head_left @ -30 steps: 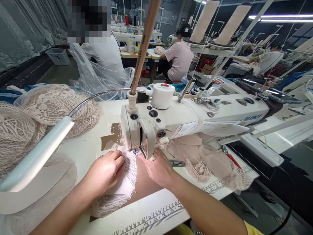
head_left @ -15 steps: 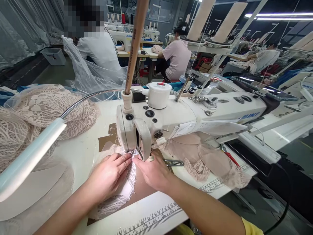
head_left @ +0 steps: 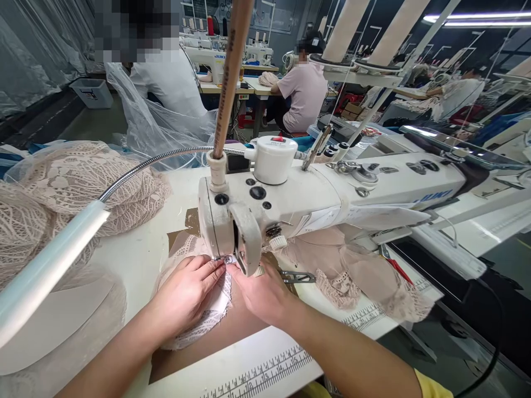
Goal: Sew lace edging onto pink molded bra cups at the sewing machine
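My left hand lies on a lace piece with a white layer, its fingers stretched out side by side close to the needle area. The thumb is hidden. Beneath the lace is a smooth brown-pink fabric. My right hand rests on the fabric right of the needle area. One digit points toward the presser foot, and the others are hidden behind the sewing machine. The needle itself is hidden by the machine head and my fingers.
Bundled lace lies at the left, under a lamp on a bendable neck. Sewn lace pieces and red-handled scissors lie at the right. A printed ruler runs along the front edge. Other people sit at machines beyond.
The lace piece has slid forward under the machine head, baring more brown-pink fabric at the lower left. Both hands stay close to the needle area. The view has shifted slightly.
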Demonstrator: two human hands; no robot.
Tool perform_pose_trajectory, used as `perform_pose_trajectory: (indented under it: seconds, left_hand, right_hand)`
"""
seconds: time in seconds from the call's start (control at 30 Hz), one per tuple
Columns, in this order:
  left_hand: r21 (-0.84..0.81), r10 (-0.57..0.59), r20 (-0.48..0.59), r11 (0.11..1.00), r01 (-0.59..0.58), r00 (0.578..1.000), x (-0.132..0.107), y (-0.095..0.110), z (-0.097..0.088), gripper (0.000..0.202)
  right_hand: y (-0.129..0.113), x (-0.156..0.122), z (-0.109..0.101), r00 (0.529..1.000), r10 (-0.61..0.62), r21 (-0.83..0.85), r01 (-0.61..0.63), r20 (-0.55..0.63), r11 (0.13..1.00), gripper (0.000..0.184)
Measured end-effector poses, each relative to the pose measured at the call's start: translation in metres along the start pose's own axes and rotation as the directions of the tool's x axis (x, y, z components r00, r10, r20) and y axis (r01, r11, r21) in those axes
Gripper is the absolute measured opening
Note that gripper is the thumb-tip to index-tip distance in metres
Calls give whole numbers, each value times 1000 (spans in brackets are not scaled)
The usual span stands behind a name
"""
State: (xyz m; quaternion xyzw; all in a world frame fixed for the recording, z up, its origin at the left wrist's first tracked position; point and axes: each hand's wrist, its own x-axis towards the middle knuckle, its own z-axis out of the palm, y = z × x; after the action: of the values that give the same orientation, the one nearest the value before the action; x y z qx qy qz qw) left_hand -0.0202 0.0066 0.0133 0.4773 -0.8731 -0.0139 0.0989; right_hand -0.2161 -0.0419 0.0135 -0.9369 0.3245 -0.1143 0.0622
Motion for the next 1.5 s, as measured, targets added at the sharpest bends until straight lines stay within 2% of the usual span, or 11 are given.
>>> perform_pose_trajectory:
  seconds: [0.2,0.47,0.73,1.0,1.23,1.37,1.5]
  left_hand:
    - [-11,10,-29,1000,-10,1000,0,0,1,32]
    - [-17,3,-21,1000,-3,1000,3,-6,1,24]
    - [-36,43,-85,998,-46,995,1,-3,0,27]
    - [-88,-14,-83,996,6,996,6,-4,0,24]
    - [-7,-64,-102,998,64,993,5,-10,2,28]
    - [36,-89,-86,995,92,992,1,-10,-1,26]
    - [12,-44,-54,999,45,998,-3,-7,-6,24]
  right_hand:
    - [-1,0,0,1000,-3,-2,3,1,1000,33]
    - [0,0,0,1000,-21,12,22,-14,1000,41]
    - [2,-4,-3,999,-29,43,27,36,999,29]
    - [3,0,-1,999,-46,18,46,13,999,32]
    - [4,1,2,998,-68,19,68,-7,997,37]
    - [6,1,2,999,-48,40,49,-18,998,35]
    - [8,-1,4,999,25,32,-23,-35,999,29]
